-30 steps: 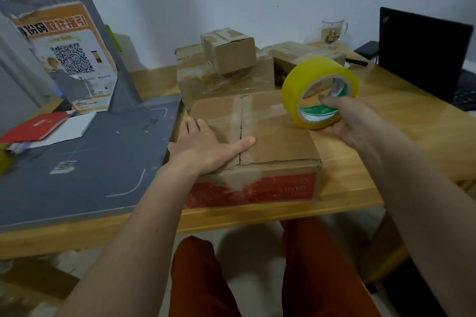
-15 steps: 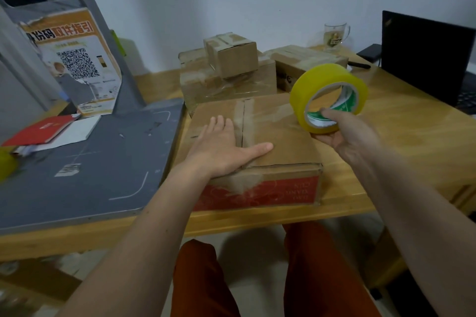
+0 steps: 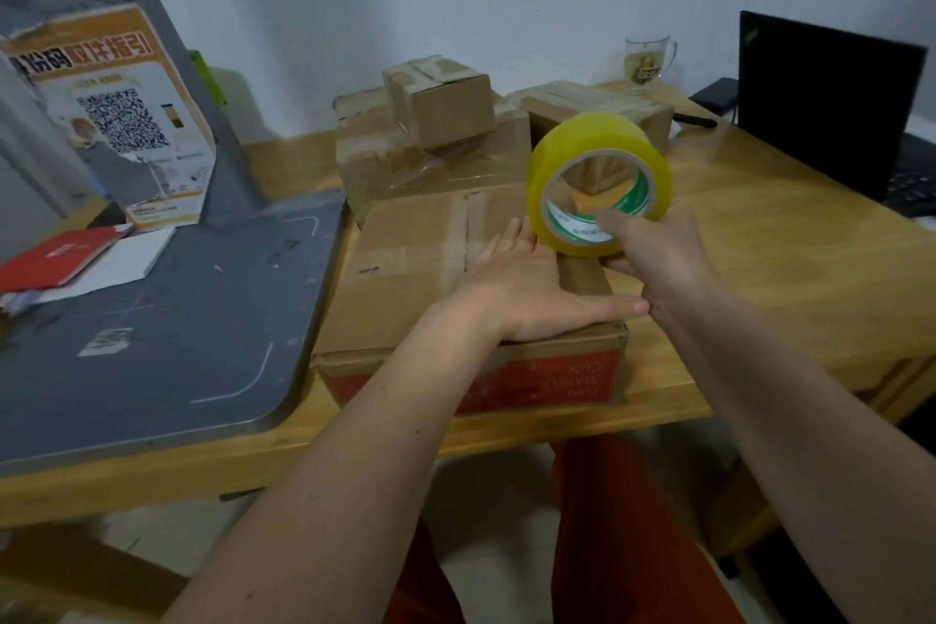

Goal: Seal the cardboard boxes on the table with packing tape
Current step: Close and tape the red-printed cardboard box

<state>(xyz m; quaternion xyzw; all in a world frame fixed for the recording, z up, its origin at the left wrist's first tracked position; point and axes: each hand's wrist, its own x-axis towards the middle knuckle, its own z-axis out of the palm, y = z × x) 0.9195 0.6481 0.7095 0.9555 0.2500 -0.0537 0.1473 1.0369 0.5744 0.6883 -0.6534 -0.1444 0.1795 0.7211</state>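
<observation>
A flat cardboard box (image 3: pixel 405 264) with a red front side lies at the near edge of the wooden table (image 3: pixel 790 279). Its top flaps meet in a seam down the middle. My left hand (image 3: pixel 532 294) lies flat, fingers straight, on the right half of its lid. My right hand (image 3: pixel 653 258) grips a yellow roll of packing tape (image 3: pixel 597 188), thumb inside the core, just above the lid's right side. Behind it stand a larger taped box (image 3: pixel 375 162), a small box (image 3: pixel 445 99) on top of that, and another box (image 3: pixel 582 109) to the right.
A grey board (image 3: pixel 167 319) covers the table's left part, with a QR-code poster (image 3: pixel 111 117), a red booklet (image 3: pixel 61 253) and white paper on it. At the back right stand a glass mug (image 3: pixel 648 63) and a black laptop (image 3: pixel 830 101). My orange-trousered legs show under the table.
My left hand has slid from the left half of the lid across the seam to its right half. The right hand has brought the tape roll closer to the lid.
</observation>
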